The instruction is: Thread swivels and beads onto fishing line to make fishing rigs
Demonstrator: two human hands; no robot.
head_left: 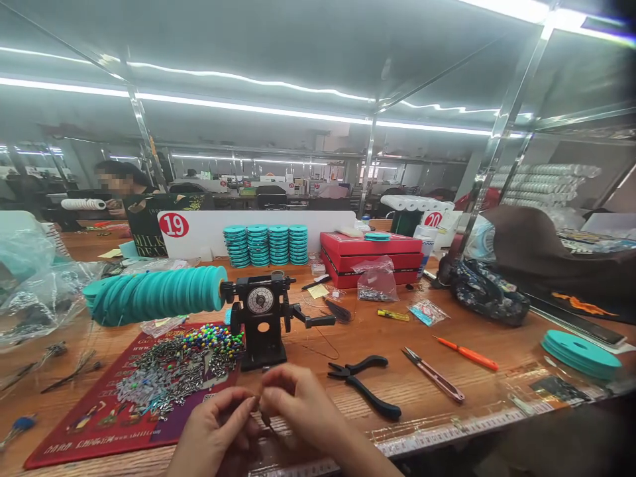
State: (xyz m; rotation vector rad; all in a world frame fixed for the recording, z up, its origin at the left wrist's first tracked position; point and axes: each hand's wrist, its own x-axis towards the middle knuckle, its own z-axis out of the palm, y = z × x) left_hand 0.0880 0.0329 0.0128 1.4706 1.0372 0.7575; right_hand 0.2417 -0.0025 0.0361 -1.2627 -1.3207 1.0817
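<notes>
Both hands are close together at the front edge of the wooden table. My left hand (218,427) has thumb and index finger pinched on something too small to make out. Beside it on the right, my right hand (298,407) is closed, its fingertips near a small dark item whose shape is unclear. Just behind them stands a black hand-cranked winder (261,324), with a long row of turquoise spools (159,291) on its left. A red mat (99,430) left of my hands bears clear, silvery and coloured small parts (173,371).
Right of my hands lie black-handled pliers (368,387), pink snips (434,374) and an orange tool (467,353). Farther back are turquoise spool stacks (265,245) and a red box (372,258). A person (122,179) sits at the back left.
</notes>
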